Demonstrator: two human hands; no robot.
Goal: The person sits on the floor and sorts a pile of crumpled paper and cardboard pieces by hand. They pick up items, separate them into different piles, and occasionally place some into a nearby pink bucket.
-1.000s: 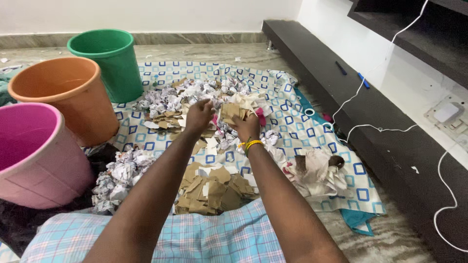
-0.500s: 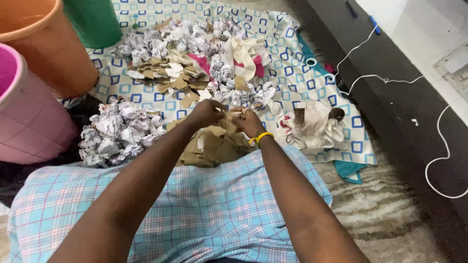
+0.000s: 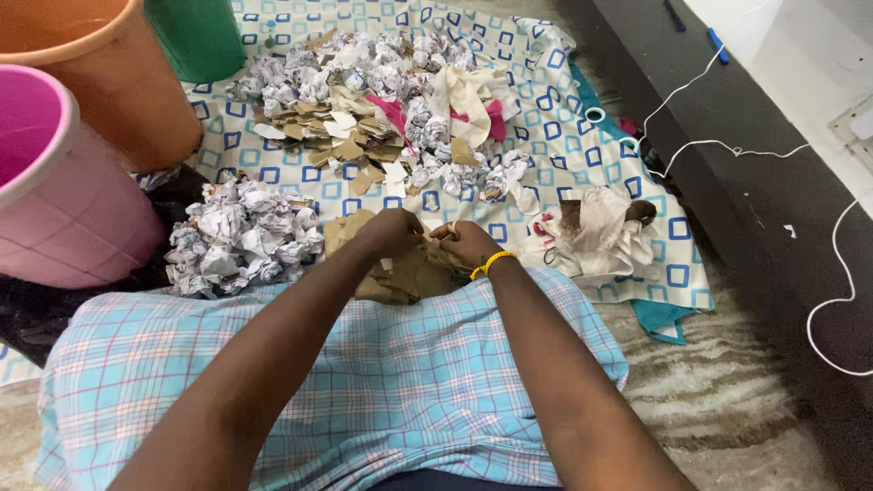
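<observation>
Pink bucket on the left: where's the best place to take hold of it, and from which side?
Take the pink bucket by its rim, from above on the near right side. It stands upright with its mouth open, and the rolled lip gives a firm grip. The orange bucket crowds its far side and the crumpled paper pile lies low beside it.

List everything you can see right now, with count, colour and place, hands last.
Buckets: three; pink at left, orange behind it, green at top.
Printed sheet: one, white with blue squares, spread on the floor.
Crumpled paper pile: one, white-grey, left of the hands.
Mixed scrap heap: one, grey paper, brown card, pink and cream bits, mid-sheet.
Brown card pieces: one small pile, under the hands.
Cream cloth bundle: one, right of the hands.
White cord: one, trailing over the dark step at right.
Checked cloth: light blue, over the lap.
Left hand: on the brown card pieces.
Right hand: on the same pieces, yellow bangle at wrist.
</observation>
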